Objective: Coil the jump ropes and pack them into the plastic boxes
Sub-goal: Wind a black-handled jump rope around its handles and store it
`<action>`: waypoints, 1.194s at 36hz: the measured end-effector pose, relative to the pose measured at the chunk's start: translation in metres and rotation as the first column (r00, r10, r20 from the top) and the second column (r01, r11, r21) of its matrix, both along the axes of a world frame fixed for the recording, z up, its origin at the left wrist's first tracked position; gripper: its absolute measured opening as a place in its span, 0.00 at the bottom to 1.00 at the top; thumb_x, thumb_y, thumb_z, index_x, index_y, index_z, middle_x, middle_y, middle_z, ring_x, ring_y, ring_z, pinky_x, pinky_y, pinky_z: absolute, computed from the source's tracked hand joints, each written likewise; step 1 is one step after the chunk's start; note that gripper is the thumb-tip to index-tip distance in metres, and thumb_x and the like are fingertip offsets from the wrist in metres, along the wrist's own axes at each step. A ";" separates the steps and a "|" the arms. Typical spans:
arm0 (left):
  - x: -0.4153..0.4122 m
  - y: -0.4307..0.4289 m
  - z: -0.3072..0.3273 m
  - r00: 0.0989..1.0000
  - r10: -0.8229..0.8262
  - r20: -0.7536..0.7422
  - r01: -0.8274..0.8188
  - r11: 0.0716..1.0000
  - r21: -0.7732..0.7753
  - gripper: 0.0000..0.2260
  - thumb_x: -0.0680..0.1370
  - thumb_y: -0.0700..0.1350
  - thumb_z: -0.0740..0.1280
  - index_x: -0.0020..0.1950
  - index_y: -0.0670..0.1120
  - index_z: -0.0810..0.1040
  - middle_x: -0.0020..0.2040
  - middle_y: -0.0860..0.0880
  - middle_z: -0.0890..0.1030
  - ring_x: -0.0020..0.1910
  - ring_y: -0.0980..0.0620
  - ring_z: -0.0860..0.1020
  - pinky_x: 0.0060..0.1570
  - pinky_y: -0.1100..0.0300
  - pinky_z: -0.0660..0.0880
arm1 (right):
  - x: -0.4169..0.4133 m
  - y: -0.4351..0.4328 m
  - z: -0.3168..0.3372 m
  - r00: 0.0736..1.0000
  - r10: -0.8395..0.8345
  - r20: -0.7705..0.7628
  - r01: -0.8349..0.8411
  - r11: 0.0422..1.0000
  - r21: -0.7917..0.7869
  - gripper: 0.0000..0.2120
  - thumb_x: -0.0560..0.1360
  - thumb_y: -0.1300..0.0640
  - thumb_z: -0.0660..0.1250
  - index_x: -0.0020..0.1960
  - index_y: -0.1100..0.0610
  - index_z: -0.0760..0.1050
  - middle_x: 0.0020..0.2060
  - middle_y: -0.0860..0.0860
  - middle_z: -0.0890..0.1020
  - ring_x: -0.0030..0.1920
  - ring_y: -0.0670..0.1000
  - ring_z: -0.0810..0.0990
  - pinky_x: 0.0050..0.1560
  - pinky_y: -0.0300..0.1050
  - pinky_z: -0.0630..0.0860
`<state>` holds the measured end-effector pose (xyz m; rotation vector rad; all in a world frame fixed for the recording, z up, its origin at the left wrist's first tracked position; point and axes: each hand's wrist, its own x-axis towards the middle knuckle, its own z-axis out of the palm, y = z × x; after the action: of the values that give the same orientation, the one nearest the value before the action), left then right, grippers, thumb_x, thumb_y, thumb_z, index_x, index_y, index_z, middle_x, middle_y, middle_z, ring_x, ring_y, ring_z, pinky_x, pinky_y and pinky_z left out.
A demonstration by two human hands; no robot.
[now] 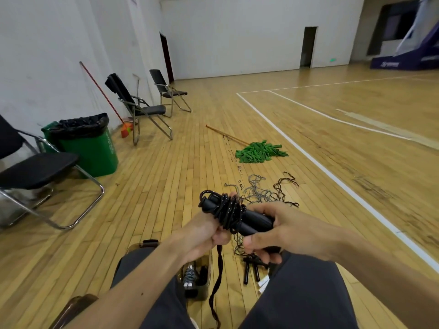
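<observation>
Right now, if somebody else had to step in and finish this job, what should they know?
The left hand grips the black jump rope, mostly wound round its handles. The right hand holds the handles' other end.
Its loose tail hangs between the knees, not yet wound.
Done: one grey-white coil lies in the plastic box on the floor.
Left: finish this wrap and box it, then coil the tangled ropes and the black-handled rope lying on the floor.

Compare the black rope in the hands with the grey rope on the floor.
The black speckled jump rope is largely wound round its handles, gripped by the left hand and right hand; the grey jump rope lies loose, tangled, on the wooden floor. Both are unpacked.
</observation>
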<state>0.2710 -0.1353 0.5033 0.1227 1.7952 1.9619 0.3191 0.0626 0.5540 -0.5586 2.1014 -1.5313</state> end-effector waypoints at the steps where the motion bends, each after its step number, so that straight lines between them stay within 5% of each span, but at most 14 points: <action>1: 0.002 0.002 0.001 1.000 -0.014 -0.007 0.014 1.000 -0.008 0.11 0.86 0.39 0.53 0.54 0.38 0.75 0.38 0.42 0.73 0.23 0.57 0.64 0.25 0.67 0.63 | 0.000 0.000 -0.001 1.000 -0.011 0.000 0.011 1.000 0.001 0.14 0.78 0.63 0.72 0.60 0.64 0.73 0.38 0.53 0.82 0.34 0.50 0.79 0.33 0.42 0.75; 4: 0.011 0.005 0.010 0.997 -0.078 -0.016 0.078 0.997 0.015 0.13 0.85 0.39 0.53 0.56 0.37 0.76 0.29 0.50 0.67 0.24 0.57 0.61 0.26 0.65 0.59 | -0.002 0.001 -0.006 1.000 -0.025 -0.002 0.025 1.000 -0.004 0.14 0.77 0.62 0.72 0.60 0.65 0.72 0.39 0.55 0.83 0.33 0.50 0.78 0.33 0.43 0.75; 8: 0.016 0.008 0.008 0.997 -0.078 -0.009 0.078 0.997 0.004 0.17 0.86 0.41 0.51 0.53 0.43 0.79 0.29 0.51 0.62 0.25 0.57 0.59 0.27 0.63 0.56 | -0.005 0.002 -0.009 0.999 -0.050 -0.010 0.050 0.998 -0.028 0.13 0.77 0.62 0.72 0.58 0.64 0.74 0.39 0.55 0.83 0.34 0.52 0.78 0.32 0.42 0.75; 12: 0.018 0.008 0.004 0.998 -0.062 0.008 0.062 0.998 -0.028 0.17 0.86 0.48 0.52 0.60 0.40 0.77 0.29 0.51 0.60 0.27 0.55 0.57 0.31 0.59 0.53 | -0.010 0.004 -0.010 0.994 -0.103 -0.032 0.101 0.994 -0.047 0.13 0.77 0.61 0.73 0.58 0.63 0.73 0.39 0.55 0.82 0.34 0.52 0.78 0.32 0.43 0.75; 18: 0.023 0.004 -0.002 0.996 -0.089 0.004 0.089 0.988 -0.129 0.19 0.82 0.60 0.57 0.45 0.45 0.70 0.29 0.53 0.60 0.27 0.53 0.58 0.30 0.63 0.61 | -0.018 0.013 -0.009 0.972 -0.225 -0.069 0.221 0.973 -0.060 0.13 0.78 0.59 0.72 0.57 0.64 0.72 0.33 0.53 0.81 0.29 0.49 0.76 0.32 0.44 0.74; 31: 0.032 0.008 -0.002 0.966 -0.198 -0.167 0.121 0.916 -0.382 0.16 0.86 0.53 0.53 0.55 0.42 0.73 0.29 0.53 0.67 0.26 0.55 0.65 0.31 0.62 0.64 | -0.035 0.019 -0.036 0.914 -0.376 -0.150 0.388 0.920 0.053 0.14 0.76 0.57 0.74 0.57 0.58 0.75 0.35 0.50 0.82 0.33 0.51 0.80 0.35 0.44 0.78; 38: 0.038 0.012 0.000 0.943 -0.261 -0.206 0.128 0.857 -0.500 0.07 0.85 0.50 0.59 0.61 0.53 0.72 0.29 0.54 0.68 0.27 0.56 0.66 0.29 0.63 0.66 | -0.041 0.015 -0.046 0.886 -0.388 -0.254 0.428 0.895 0.123 0.11 0.77 0.54 0.73 0.56 0.53 0.75 0.42 0.55 0.83 0.32 0.49 0.81 0.34 0.44 0.79; 41: 0.039 0.010 0.008 0.907 -0.310 -0.284 0.072 0.781 -0.620 0.10 0.84 0.51 0.60 0.64 0.53 0.71 0.38 0.51 0.79 0.30 0.59 0.63 0.35 0.60 0.72 | -0.042 0.011 -0.048 0.881 -0.350 -0.318 0.419 0.889 0.183 0.08 0.78 0.55 0.73 0.53 0.51 0.74 0.40 0.53 0.82 0.31 0.50 0.81 0.34 0.45 0.80; 42: 0.039 0.008 0.011 0.885 -0.336 -0.323 0.034 0.739 -0.673 0.12 0.84 0.51 0.61 0.67 0.53 0.70 0.49 0.52 0.82 0.34 0.62 0.76 0.41 0.59 0.75 | -0.042 0.009 -0.048 0.884 -0.341 -0.320 0.414 0.888 0.198 0.08 0.78 0.55 0.72 0.52 0.51 0.74 0.40 0.52 0.81 0.31 0.50 0.81 0.34 0.47 0.81; 43: 0.038 0.006 0.014 0.861 -0.363 -0.356 -0.011 0.687 -0.727 0.15 0.84 0.52 0.61 0.70 0.53 0.69 0.60 0.55 0.79 0.55 0.63 0.77 0.50 0.58 0.76 | -0.042 0.007 -0.046 0.887 -0.335 -0.317 0.411 0.886 0.214 0.08 0.78 0.55 0.72 0.52 0.51 0.74 0.40 0.53 0.81 0.31 0.50 0.81 0.35 0.48 0.81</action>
<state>0.3091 -0.1293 0.5176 0.5454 2.6248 1.0069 0.2768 0.0700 0.5075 -0.2772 2.7119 -1.3738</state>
